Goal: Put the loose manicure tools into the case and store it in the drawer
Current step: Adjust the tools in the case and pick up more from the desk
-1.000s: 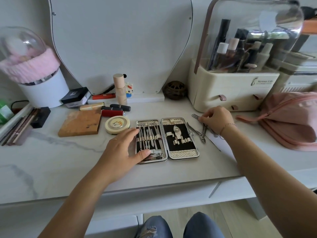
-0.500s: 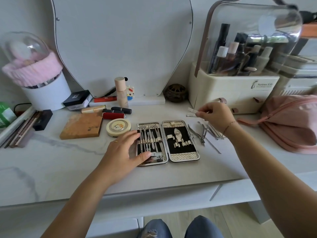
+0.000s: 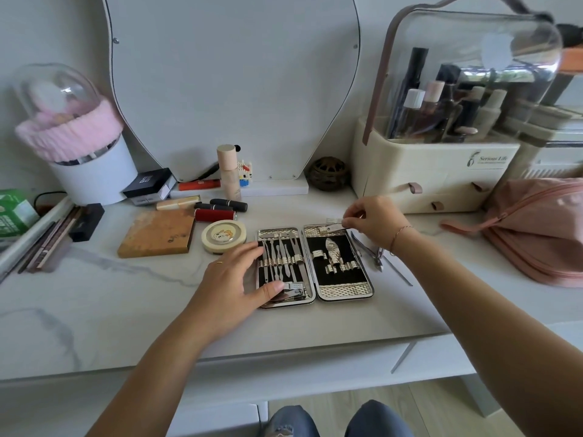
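The manicure case [image 3: 345, 291] lies open flat on the marble desk. Its left half holds several steel tools under straps; its right half shows mostly bare black lining with loops. My left hand [image 3: 233, 279] rests flat on the case's left edge, thumb on the lower tools, holding nothing. My right hand [image 3: 375, 220] pinches a small silver nail clipper [image 3: 334, 228] just above the top of the right half. Loose tools [image 3: 377, 255], among them nippers and thin rods, lie right of the case, partly hidden by my right wrist.
A cream cosmetics organiser [image 3: 435, 178] with small drawers stands behind my right hand. A pink pouch [image 3: 536, 228] lies at the right. Lipsticks, a round compact [image 3: 224, 236] and a wooden palette [image 3: 156, 233] sit left of the case. A desk drawer front [image 3: 299, 370] runs below the edge.
My right hand lifted a small clipper off the loose pile and carried it left to the top of the case's right half. The left hand stayed on the case.
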`<action>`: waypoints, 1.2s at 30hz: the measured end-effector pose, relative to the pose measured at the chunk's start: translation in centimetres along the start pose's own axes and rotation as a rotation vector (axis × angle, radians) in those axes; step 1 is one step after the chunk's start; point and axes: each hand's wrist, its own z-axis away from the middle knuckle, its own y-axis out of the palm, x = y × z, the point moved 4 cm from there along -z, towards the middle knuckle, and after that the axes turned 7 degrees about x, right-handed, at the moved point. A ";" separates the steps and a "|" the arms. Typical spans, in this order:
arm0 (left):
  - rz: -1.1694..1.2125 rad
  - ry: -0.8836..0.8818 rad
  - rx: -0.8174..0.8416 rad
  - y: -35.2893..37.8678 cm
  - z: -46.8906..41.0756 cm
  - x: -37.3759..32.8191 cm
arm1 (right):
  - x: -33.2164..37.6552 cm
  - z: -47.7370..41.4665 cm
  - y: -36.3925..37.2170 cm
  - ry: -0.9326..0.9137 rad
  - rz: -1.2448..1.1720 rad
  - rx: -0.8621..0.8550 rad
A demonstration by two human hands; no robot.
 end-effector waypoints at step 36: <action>-0.017 0.004 0.009 0.1 -0.2 0.2 | 0.8 -1.1 0.6 -0.118 -0.136 0.135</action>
